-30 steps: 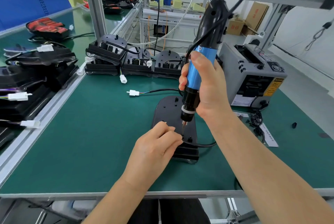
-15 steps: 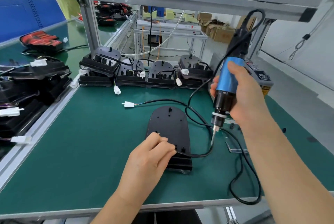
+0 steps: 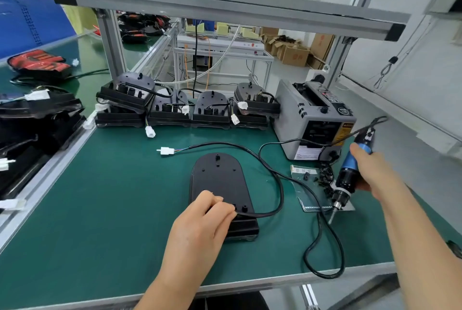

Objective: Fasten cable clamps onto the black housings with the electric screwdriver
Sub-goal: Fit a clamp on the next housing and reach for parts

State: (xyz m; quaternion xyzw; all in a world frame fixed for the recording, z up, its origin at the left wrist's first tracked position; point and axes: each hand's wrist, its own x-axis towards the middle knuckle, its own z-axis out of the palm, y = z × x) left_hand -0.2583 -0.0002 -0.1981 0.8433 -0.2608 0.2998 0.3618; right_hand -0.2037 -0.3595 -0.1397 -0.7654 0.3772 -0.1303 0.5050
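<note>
Half a second on, has swung the blue-and-black electric screwdriver (image 3: 350, 177), gripped in the right hand (image 3: 372, 172), off the flat black plastic housing (image 3: 217, 179) beneath the left hand (image 3: 200, 224), with curled fingers pinning its black cable (image 3: 281, 192), toward loose black parts (image 3: 322, 179) by the right hand, likely for another screw.

We see one housing (image 3: 217, 179) lying flat at the middle of the surface (image 3: 100, 209), with our left grip (image 3: 200, 224) holding its near end. Its cable (image 3: 280, 184) leaves that end, loops right and runs back to a connector (image 3: 166, 151) behind and left of the housing. A row of housings (image 3: 210, 109) lines the far edge, with a tape dispenser (image 3: 312, 119) at its right end. Before the dispenser lies a sheet (image 3: 310, 197) strewn with small parts. Our right grip (image 3: 375, 174) holds the electric screwdriver (image 3: 348, 179) tip-down just by the sheet's near edge. More stacked housings (image 3: 37, 114) sit on the neighbouring surface to the left.
</note>
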